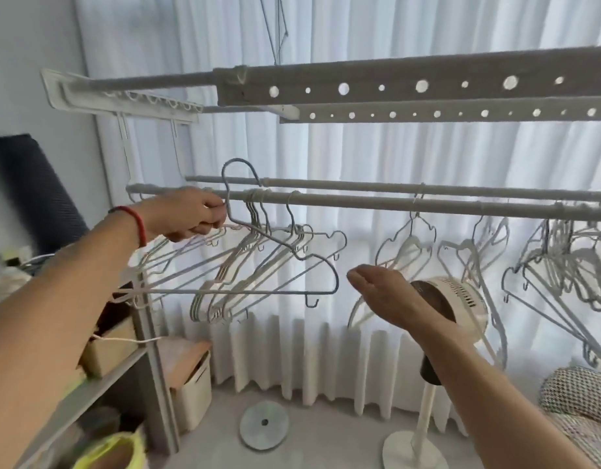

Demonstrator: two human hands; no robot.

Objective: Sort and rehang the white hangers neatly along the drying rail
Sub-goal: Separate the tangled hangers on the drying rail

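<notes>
My left hand [190, 214] pinches the neck of a white wire hanger [285, 252], whose hook stands above the near drying rail [360, 203] and whose body slants down to the right. Behind it a tight bunch of white hangers [255, 265] hangs on that rail. My right hand [387, 296] is held out below the rail with fingers relaxed and nothing in it. More white hangers [411, 252] dangle singly at the middle, and a tangled cluster of hangers [563, 265] hangs at the right.
A perforated overhead rack [394, 86] spans above, with a second rail [326, 184] behind the near one. White curtains fill the background. A pedestal fan [451, 306] stands under my right arm. A shelf unit with storage boxes [190, 384] sits at the left.
</notes>
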